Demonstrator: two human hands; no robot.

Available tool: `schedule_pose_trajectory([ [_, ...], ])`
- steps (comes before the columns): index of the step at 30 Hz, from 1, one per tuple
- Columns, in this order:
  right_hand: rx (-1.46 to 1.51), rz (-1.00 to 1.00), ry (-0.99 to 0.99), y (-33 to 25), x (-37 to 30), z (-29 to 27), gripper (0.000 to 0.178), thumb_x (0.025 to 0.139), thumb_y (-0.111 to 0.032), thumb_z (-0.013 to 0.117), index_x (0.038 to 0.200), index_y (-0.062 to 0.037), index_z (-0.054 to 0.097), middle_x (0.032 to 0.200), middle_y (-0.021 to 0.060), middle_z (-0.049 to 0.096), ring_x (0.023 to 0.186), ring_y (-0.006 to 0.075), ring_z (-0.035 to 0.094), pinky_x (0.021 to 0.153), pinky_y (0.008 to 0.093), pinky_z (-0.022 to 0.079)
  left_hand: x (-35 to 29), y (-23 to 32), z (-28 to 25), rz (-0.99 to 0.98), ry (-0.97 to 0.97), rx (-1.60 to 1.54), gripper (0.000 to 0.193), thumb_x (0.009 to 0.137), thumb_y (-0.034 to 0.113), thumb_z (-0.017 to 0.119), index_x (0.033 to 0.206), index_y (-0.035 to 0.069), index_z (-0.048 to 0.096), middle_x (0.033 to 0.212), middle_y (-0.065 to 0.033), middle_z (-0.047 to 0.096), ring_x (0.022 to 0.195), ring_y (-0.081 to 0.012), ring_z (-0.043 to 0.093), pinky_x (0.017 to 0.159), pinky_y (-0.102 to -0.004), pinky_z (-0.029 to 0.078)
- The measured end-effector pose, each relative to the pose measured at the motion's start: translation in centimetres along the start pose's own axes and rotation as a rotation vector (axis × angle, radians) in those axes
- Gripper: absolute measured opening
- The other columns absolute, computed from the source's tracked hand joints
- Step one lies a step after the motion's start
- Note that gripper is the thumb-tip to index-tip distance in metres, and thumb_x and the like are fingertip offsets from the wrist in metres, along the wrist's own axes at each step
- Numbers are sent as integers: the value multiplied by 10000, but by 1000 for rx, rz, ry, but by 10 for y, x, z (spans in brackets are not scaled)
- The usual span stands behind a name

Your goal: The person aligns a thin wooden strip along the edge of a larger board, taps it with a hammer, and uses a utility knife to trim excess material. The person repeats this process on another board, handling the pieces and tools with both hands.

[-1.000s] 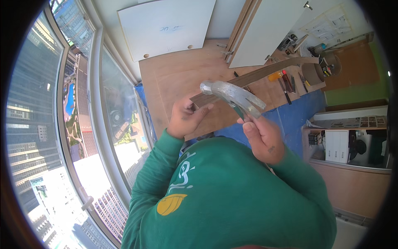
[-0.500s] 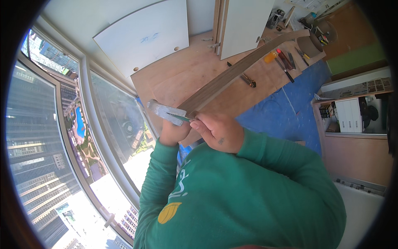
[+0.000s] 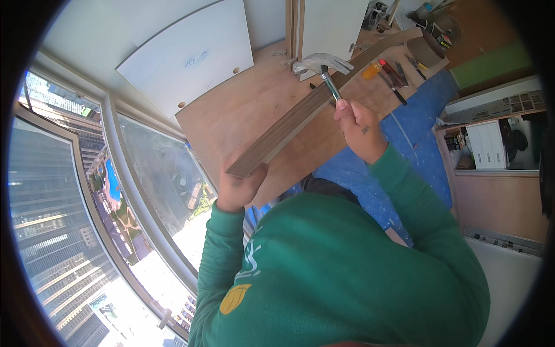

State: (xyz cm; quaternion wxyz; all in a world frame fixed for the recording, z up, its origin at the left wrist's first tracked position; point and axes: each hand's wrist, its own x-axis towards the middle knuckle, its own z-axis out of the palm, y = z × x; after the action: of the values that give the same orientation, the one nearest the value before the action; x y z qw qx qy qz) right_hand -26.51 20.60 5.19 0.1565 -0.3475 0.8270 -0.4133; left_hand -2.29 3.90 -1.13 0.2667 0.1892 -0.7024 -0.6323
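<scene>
A claw hammer (image 3: pixel 331 85) is raised in my right hand (image 3: pixel 362 130), its fingers wrapped round the handle. The metal head points up and away from me, over the wooden strip and apart from it as far as I can judge. My left hand (image 3: pixel 238 188) grips the near end of a long brown wooden strip (image 3: pixel 283 128), thumb on one side and fingers partly hidden on the other. From there the strip runs diagonally to the far right across a plywood work surface (image 3: pixel 217 118).
Beyond the strip lie an orange-handled tool (image 3: pixel 372 70), a black-handled tool (image 3: pixel 399 96) and pliers (image 3: pixel 416 66). A white panel (image 3: pixel 191 58) leans on the wall at the back left. Windows (image 3: pixel 165 156) line my left side; blue sheeting (image 3: pixel 413 139) covers the floor to the right.
My right hand has swung up and to the right with the hammer, away from the strip's near end. My left hand stays there, now less covered by the hammer and right hand.
</scene>
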Motion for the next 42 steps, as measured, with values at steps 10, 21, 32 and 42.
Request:
schedule_pose_trajectory([
  [10,25,-175,-153,-37,-48,34,406,1139,-353,532,936,-10,610,724,211,610,674,433,615,623,510,472,-3,3,0,34,-52,162,457,812,-27,673,1267,-17,714,967,-118,729,828,-196,690,768,-343,558],
  [21,73,156,112,59,46,-45,516,1152,-456,476,918,-23,629,695,3,523,601,90,511,562,289,411,1,11,6,20,-50,181,489,712,1,696,1198,-53,708,860,-159,688,736,-270,656,713,-373,543],
  [32,-36,167,104,84,62,-65,541,1130,-471,501,926,1,666,745,111,626,691,237,605,666,401,500,0,10,3,33,-65,205,495,711,-9,689,1204,-51,707,854,-136,682,725,-250,656,713,-364,549],
  [42,276,262,143,67,102,-107,429,1135,-450,513,970,-65,608,706,-36,455,555,72,417,481,277,365,-4,5,7,31,-37,107,490,794,-25,705,1283,-38,703,1005,-107,740,888,-194,691,820,-347,562],
])
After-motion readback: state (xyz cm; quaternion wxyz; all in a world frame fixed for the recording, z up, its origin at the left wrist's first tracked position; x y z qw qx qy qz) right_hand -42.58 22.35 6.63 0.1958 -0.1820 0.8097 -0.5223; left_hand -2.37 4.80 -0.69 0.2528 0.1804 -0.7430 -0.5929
